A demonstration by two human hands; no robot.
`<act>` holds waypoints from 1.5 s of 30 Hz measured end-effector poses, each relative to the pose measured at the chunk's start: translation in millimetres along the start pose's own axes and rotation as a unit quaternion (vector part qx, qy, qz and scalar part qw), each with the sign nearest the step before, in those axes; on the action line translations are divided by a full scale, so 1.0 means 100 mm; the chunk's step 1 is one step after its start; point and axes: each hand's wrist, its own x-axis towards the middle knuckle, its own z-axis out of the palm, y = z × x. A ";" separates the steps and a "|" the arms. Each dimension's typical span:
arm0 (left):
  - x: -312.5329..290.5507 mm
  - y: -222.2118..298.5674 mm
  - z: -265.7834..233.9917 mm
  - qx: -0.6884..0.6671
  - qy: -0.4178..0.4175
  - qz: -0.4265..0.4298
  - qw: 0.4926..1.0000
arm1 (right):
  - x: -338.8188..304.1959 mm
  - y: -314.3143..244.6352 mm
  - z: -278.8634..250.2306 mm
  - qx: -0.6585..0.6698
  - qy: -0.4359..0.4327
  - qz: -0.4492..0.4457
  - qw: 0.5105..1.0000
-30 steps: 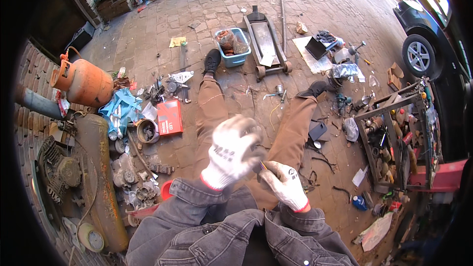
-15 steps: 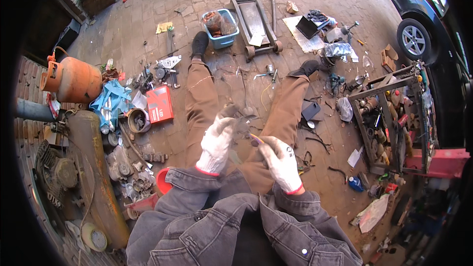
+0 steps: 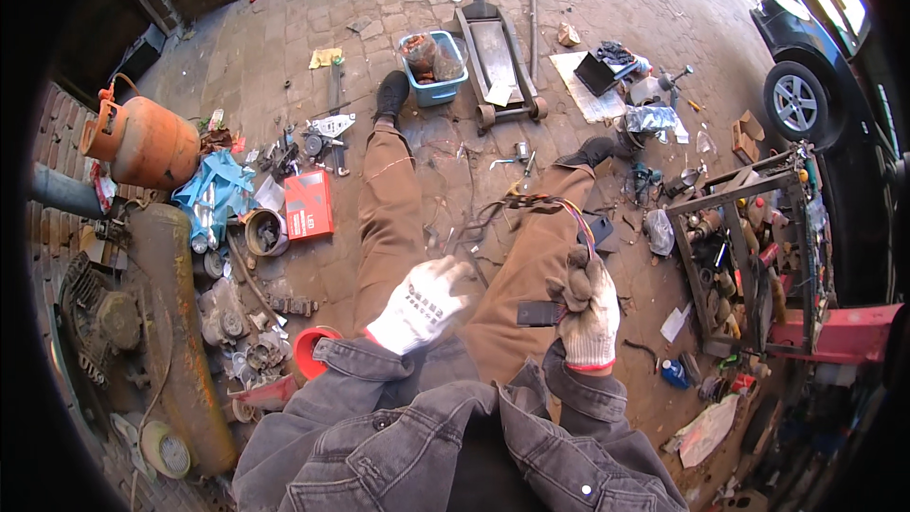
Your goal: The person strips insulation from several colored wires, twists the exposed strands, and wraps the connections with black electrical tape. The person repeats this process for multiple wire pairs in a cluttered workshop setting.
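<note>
My right hand [image 3: 589,311], in a white knit glove with grey fingers and a red cuff, is closed on a bundle of coloured wires [image 3: 582,224]. The wires loop up from the fingers and back over my right thigh, joining a dark cable [image 3: 493,213]. Beside this hand, against the thigh, is a small flat black box [image 3: 537,314]; whether the wires run to it is hidden. My left hand [image 3: 422,303], gloved alike, is over my lap near the left thigh. Its fingers are smeared by motion, and nothing in them can be made out.
A floor jack [image 3: 495,62] and a blue bin [image 3: 434,90] stand ahead. To the left are an orange gas cylinder [image 3: 152,142], a red box [image 3: 309,204] and scattered parts. A metal frame [image 3: 739,237] full of parts stands right, near a car [image 3: 806,104].
My hands have moved apart, the right one outward, the left slightly down. The coloured wires now stretch up over the right thigh, and the black box shows beside the right hand.
</note>
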 end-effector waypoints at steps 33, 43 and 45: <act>0.43 0.10 -0.04 -0.308 -0.028 -0.176 0.935 | -0.09 0.24 -0.01 -0.549 -0.315 -0.193 0.750; 0.25 0.20 -0.09 -0.609 0.053 -0.159 0.776 | 0.02 0.30 0.00 -0.385 -0.143 -0.132 0.902; 0.18 0.19 -0.07 -0.608 0.065 -0.148 0.778 | 0.00 0.32 0.02 -0.330 -0.141 -0.102 0.928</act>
